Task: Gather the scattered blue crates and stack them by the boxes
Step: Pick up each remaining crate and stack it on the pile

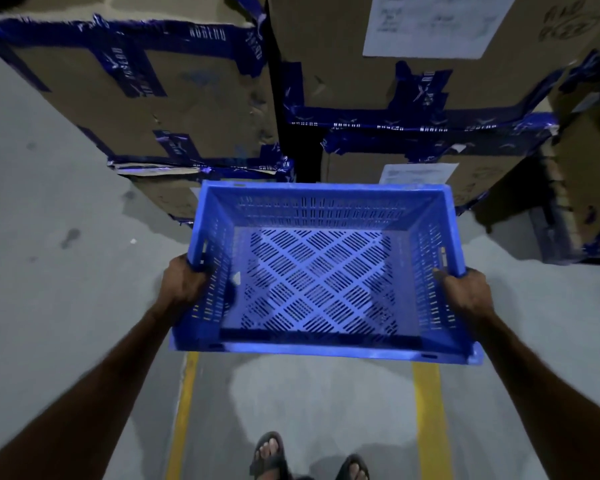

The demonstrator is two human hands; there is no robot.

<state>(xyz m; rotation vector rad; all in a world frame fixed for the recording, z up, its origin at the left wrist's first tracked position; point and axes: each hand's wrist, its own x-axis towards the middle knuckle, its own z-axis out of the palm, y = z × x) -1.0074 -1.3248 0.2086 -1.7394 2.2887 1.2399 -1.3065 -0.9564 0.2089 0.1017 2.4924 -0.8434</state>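
grey concrete floor (66, 271) fills the lower view, marked with two yellow painted lines (426, 410) running toward the viewer. stacked cardboard boxes (174, 98) bound with blue printed tape rise ahead, their tops cut off by the frame; the writing on the tape and on the white paper labels (430, 22) is too blurred to read. one empty blue crate (323, 271), slotted on walls and base, is held in the air level and open side up, its far rim close in front of the lower boxes. the left hand (182, 284) is wrapped around the left rim, the right hand (465, 289) wrapped around the right rim; fingertips are hidden behind the walls. bare floor lies open to the left of the boxes. two sandalled feet (269, 455) are cut off at the bottom edge.
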